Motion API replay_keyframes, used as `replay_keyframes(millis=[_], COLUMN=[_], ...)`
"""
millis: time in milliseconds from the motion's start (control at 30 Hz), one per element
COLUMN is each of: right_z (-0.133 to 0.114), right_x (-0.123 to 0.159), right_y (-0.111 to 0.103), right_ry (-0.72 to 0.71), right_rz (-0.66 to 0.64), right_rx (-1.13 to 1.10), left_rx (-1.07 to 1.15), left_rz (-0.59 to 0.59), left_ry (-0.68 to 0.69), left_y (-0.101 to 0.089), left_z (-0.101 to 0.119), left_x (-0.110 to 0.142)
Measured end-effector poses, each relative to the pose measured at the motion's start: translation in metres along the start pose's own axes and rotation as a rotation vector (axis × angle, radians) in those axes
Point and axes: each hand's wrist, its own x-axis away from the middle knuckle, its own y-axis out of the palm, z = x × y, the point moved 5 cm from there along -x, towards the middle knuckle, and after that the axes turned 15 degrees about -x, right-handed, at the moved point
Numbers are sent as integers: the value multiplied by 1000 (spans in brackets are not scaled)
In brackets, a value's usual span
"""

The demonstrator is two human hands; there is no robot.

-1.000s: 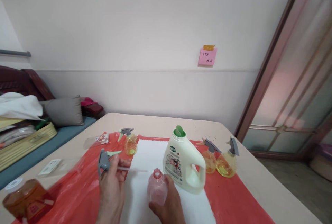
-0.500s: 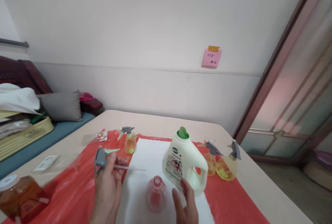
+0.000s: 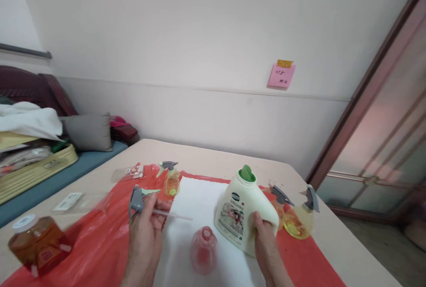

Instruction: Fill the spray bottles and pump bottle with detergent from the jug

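Between the fingers of my left hand [image 3: 146, 229] is a grey spray trigger head [image 3: 136, 202] with a pale green lever. Its clear dip tube points to the right. My right hand [image 3: 266, 238] wraps around the handle of a large pale green detergent jug [image 3: 239, 211]. The jug is uncapped, with a green spout in its neck, and stands tilted slightly on the white sheet. An open translucent pink bottle [image 3: 204, 251] stands between my hands, its neck uncovered.
A spray bottle of yellow liquid [image 3: 172, 182] stands behind left. Orange [image 3: 278, 211] and yellow [image 3: 299, 221] spray bottles stand behind right. A jar of amber liquid [image 3: 38, 242] sits at left on red plastic [image 3: 100, 233], near a small white scale [image 3: 67, 202].
My right hand has moved right from beside the pink bottle and closed on the jug's handle. My left hand still holds the trigger head. The view has shifted slightly left.
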Motion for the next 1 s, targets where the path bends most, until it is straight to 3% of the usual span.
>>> replay_keyframes(millis=[100,233,367,500,567,633,833,1000], right_z=[-22,-74,-115,-127,-125,-121,-122,-123], right_x=[5,18,31,44,52,57,65,68], right_y=[-11,-21,-21,-18,-16,-15,-11,-4], right_ry=[-54,-244,-518,-922,-1127,-1241,-1281,-1186], right_rz=[42,33,-143,-276,-369,-451,-535,-476], right_rx=[69,217,766,1245,1360,1417,1488,1366], left_rx=[17,11,5,-21,-55,-98,-225,-294], left_rz=[13,12,8,25,28,26,29,31], left_ry=[-5,-16,-13,26,43,57,135,141], left_y=[2,4,3,0,-1,-2,-6,-8], left_z=[2,3,4,5,4,3,0,-4], left_x=[2,5,5,3,3,2,-1,-4])
